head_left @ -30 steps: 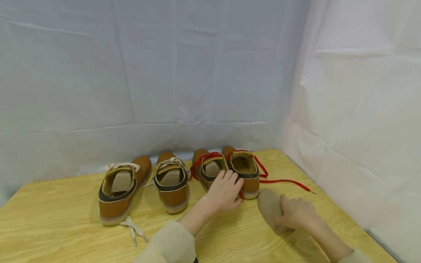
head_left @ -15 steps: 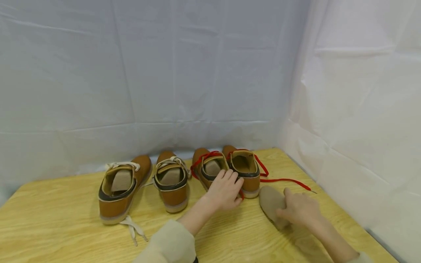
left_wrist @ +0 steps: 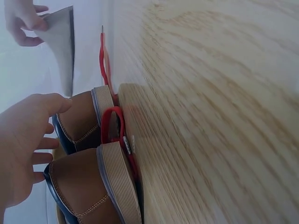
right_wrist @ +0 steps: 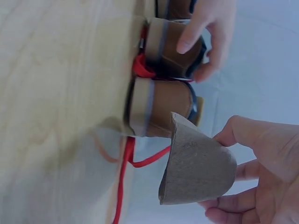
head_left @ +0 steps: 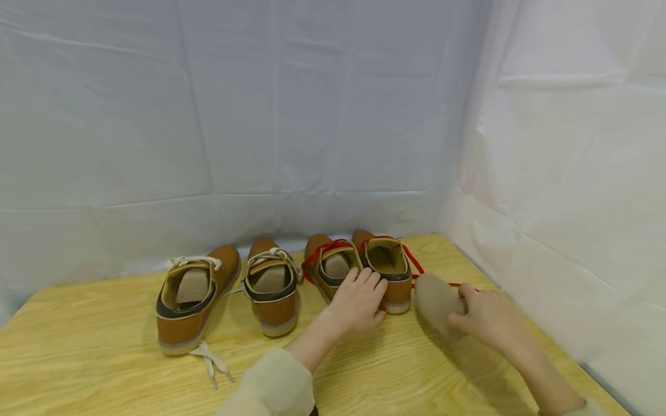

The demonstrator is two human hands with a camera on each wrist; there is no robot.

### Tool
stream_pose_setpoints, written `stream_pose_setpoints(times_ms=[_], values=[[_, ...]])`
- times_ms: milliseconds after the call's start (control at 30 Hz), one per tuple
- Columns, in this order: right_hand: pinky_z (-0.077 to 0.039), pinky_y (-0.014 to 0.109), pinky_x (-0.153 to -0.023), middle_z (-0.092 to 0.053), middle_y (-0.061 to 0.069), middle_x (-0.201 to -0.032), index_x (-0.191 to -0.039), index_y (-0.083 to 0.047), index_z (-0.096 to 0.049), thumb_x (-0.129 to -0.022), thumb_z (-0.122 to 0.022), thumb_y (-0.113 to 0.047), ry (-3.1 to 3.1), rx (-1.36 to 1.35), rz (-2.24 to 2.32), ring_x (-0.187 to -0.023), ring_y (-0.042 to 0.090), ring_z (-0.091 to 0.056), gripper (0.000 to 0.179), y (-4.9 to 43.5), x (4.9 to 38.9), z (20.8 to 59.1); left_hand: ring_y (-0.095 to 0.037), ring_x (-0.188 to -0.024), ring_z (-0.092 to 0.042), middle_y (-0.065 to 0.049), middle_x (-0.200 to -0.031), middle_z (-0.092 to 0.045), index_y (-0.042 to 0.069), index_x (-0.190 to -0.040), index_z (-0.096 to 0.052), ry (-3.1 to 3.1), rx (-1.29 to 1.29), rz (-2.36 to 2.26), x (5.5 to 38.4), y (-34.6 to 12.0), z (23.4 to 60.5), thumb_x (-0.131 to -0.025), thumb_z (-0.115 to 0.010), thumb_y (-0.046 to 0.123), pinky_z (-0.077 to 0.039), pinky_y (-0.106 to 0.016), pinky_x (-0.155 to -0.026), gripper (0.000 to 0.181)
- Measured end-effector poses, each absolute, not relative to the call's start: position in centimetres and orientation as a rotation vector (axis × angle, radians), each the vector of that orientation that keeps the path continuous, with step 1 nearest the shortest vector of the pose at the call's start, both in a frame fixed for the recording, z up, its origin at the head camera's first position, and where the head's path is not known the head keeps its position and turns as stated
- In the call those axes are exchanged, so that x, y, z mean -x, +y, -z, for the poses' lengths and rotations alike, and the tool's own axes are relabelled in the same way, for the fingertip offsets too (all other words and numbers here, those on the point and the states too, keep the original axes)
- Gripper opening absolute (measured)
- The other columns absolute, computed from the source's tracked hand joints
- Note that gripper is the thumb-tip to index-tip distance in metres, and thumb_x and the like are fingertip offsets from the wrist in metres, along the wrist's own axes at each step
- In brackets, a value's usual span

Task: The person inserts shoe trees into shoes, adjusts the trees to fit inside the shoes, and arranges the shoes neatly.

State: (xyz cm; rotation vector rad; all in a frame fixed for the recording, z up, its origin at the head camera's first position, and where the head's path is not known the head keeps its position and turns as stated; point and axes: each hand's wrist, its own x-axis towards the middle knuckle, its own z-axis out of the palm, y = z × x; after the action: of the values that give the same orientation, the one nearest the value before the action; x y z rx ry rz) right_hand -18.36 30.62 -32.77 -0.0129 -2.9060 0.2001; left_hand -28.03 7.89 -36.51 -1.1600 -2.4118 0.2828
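My right hand pinches a grey-brown moulded pulp shoe insert by its rear end, thumb on one side and fingers on the other. In the right wrist view the insert is tilted and hollow underneath, raised above the table behind the rightmost shoe. That brown shoe has red laces and a bare inside. My left hand lies over the heels of the two red-laced shoes, its fingers loosely bent at the collar of the left one. Another insert fills that left shoe.
Two brown shoes with cream laces, one far left and one mid-left, each hold an insert. Loose cream lace ends trail on the wooden table. White sheeting walls the back and right side.
My right hand has lifted the insert off the table and carried it forward and slightly right, over the loose red lace. The left hand has stayed almost still.
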Motion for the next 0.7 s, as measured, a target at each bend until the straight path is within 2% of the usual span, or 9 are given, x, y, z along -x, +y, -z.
stream_pose_setpoints(times_ms=[167,300,433,700], values=[[-0.039,0.038,-0.047,-0.057,0.001,-0.068,-0.100,-0.007,-0.060,-0.069,-0.066,-0.032,-2.834,0.003,-0.107,-0.063,0.024,-0.052,0.040,30.5,18.5,32.0,-0.021,-0.108,-0.043,-0.003,-0.117,-0.051,0.015,-0.125,-0.051,-2.436,1.157,-0.303,28.1,7.9,36.6,-0.086,-0.055,0.050,-0.032,-0.037,-0.092,0.053],[-0.041,0.044,-0.056,-0.062,0.005,-0.077,-0.103,-0.007,-0.061,-0.070,-0.066,-0.033,-2.789,-0.023,-0.058,-0.069,0.030,-0.054,0.043,30.1,18.5,31.4,-0.021,-0.108,-0.043,-0.004,-0.116,-0.051,0.015,-0.125,-0.052,-2.437,1.157,-0.300,28.1,7.8,36.6,-0.086,-0.055,0.049,-0.032,-0.037,-0.092,0.051],[-0.039,0.044,-0.062,-0.063,0.009,-0.081,-0.106,-0.007,-0.061,-0.072,-0.065,-0.034,-2.765,-0.035,-0.036,-0.072,0.029,-0.053,0.044,29.5,18.6,31.1,-0.021,-0.109,-0.043,-0.004,-0.116,-0.051,0.015,-0.125,-0.052,-2.439,1.153,-0.287,28.3,7.8,36.6,-0.087,-0.054,0.049,-0.032,-0.038,-0.093,0.051],[-0.036,0.045,-0.064,-0.065,0.011,-0.086,-0.110,-0.008,-0.062,-0.075,-0.062,-0.033,-2.732,-0.051,-0.021,-0.074,0.032,-0.054,0.043,29.0,19.2,30.8,-0.021,-0.112,-0.043,-0.003,-0.121,-0.051,0.014,-0.127,-0.051,-2.445,1.147,-0.264,28.5,8.0,36.6,-0.087,-0.054,0.049,-0.031,-0.037,-0.094,0.054]])
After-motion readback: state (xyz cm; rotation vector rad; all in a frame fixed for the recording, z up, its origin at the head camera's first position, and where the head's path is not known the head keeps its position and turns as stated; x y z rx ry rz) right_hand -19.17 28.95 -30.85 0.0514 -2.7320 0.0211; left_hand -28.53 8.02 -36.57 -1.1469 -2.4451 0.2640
